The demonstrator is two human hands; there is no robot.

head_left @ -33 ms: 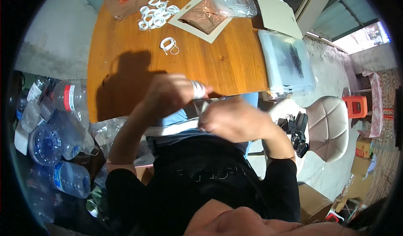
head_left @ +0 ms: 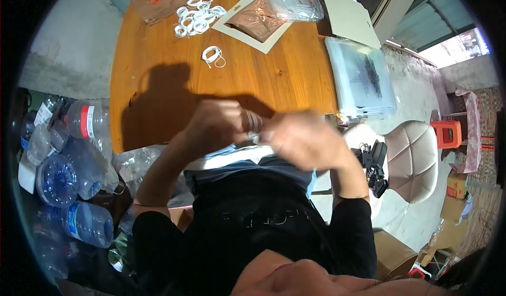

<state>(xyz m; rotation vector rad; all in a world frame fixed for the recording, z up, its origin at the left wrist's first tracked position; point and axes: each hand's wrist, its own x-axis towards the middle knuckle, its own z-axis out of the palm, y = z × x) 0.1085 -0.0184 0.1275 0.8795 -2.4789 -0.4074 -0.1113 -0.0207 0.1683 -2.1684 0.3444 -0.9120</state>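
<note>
White cord (head_left: 253, 122) is wound in loops round the fingers of my left hand (head_left: 219, 122), which is closed at the table's near edge. My right hand (head_left: 304, 140) is curled close beside it, its fingertips at the cord; motion blurs its outline, and the strand between the hands is hard to follow. On the table (head_left: 284, 88) ahead lies a single coiled white cord (head_left: 212, 57) with a loose end. Farther back is a heap of similar coiled cords (head_left: 195, 19).
A cream card with a copper-coloured packet (head_left: 256, 21) lies beside clear plastic bags (head_left: 295, 1). Clear plastic sleeves (head_left: 361, 77) are stacked at the table's right edge. Large plastic bottles (head_left: 58, 180) crowd my left. A padded chair (head_left: 411, 159) bearing black devices stands right.
My right hand has moved up and slightly right. My left hand has come a little lower, toward me. The coils on the table have stayed put.
</note>
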